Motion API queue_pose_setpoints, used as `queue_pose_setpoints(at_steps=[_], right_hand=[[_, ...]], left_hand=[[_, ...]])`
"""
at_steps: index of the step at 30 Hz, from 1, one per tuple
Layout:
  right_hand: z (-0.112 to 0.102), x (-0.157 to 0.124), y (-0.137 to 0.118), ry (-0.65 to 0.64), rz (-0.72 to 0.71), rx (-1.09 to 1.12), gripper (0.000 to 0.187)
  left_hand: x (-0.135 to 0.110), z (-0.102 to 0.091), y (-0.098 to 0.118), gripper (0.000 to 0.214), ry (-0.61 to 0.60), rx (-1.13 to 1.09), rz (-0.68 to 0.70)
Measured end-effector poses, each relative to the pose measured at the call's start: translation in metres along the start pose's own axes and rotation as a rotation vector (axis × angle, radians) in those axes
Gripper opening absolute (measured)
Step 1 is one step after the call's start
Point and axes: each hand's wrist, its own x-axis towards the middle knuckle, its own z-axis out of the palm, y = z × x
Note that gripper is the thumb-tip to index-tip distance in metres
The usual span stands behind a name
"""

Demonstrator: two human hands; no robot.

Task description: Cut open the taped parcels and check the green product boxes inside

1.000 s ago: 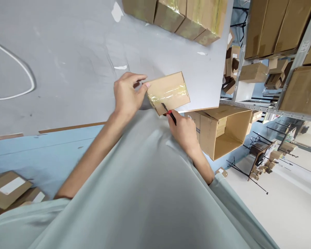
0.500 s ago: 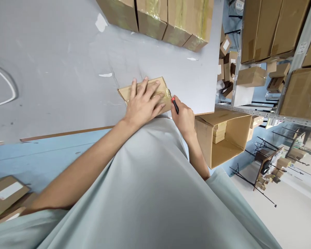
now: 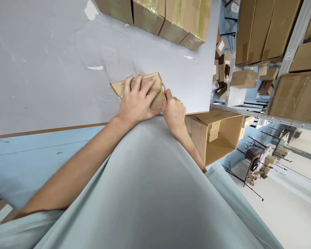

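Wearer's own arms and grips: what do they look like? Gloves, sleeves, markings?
Both the left grip and right grip are bare five-fingered human hands: no gloves. Forearms are uncovered, with no watch, cable or marking visible. The loose, plain, pale grey-green fabric sleeves, left and right, stop well short of the wrists.

left hand spread, palm down; right hand curled tight

The loose top is plain pale grey-green, softly creased; its wide sleeves leave forearms and hands bare.
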Motion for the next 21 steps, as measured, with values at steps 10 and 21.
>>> queue_pose_setpoints(at_steps=[10, 21], right_hand=[[-0.013, -0.028, 0.0, -0.074, 0.107, -0.075, 0.047], [-0.023, -0.048, -0.001, -0.021, 0.058, -0.051, 0.05]], left_hand=[[0.001, -0.005, 0.015, 0.073, 0.003, -0.13, -0.03], [0.005, -0.01, 0.014, 0.071, -0.009, -0.165, -0.017]])
